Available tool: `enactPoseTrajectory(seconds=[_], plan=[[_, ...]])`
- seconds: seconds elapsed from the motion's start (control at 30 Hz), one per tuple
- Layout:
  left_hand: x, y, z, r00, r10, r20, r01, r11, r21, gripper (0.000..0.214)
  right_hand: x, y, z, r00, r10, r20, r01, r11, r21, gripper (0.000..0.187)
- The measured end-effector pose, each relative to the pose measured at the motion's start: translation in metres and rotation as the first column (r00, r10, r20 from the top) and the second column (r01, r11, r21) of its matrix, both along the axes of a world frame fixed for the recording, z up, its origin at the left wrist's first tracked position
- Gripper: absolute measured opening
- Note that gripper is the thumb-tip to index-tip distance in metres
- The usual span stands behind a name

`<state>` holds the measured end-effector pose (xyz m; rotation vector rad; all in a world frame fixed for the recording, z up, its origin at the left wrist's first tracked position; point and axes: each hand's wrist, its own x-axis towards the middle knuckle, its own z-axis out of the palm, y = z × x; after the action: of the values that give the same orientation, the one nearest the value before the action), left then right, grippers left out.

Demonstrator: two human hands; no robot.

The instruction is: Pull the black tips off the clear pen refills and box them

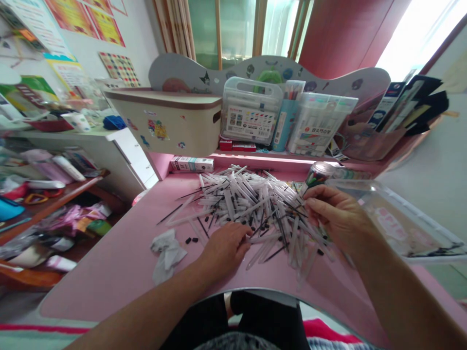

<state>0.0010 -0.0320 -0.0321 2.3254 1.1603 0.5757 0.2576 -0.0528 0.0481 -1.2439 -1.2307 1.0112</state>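
Observation:
A big heap of clear pen barrels (233,199) and thin black pen refills (170,214) covers the middle of a pink desk (120,248). My left hand (224,248) rests at the heap's front edge with curled fingers; a small black cap (253,228) shows at its fingertips, but whether it is held I cannot tell. Over the right side of the heap, my right hand (333,214) is raised, thumb and index finger pinched on what looks like a thin dark pen refill. More black caps (191,240) lie left of my left hand.
Crumpled white tissue (168,253) lies on the left. At the right stands a clear plastic bin (394,218), with a jar (319,172) behind my right hand. A shelf at the back holds a cream box (175,121), marker cases (251,112) and a pen holder (372,141).

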Motion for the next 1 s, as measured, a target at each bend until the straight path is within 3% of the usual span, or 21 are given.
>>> enactPoseTrajectory(seconds=[0.13,0.37,0.57,1.0], plan=[[0.001,-0.001,0.002,0.997,-0.04,-0.073,0.04,0.999,-0.004,0.019,-0.014,0.013,-0.004,0.968,-0.072,-0.24,0.081,0.996,0.026,0.023],[-0.002,-0.003,0.003,0.987,-0.002,-0.159,0.019,0.995,0.102,0.028,-0.023,0.034,-0.045,0.858,-0.299,-0.418,0.363,0.928,0.081,0.038],[-0.006,0.003,0.005,0.988,0.07,-0.136,-0.051,0.989,0.135,0.02,-0.021,0.037,-0.059,0.806,-0.338,-0.486,0.408,0.912,0.042,0.042],[-0.006,0.002,0.006,0.991,0.097,-0.096,-0.085,0.989,0.124,0.018,-0.021,0.037,-0.061,0.839,-0.348,-0.418,0.402,0.914,0.046,0.037]])
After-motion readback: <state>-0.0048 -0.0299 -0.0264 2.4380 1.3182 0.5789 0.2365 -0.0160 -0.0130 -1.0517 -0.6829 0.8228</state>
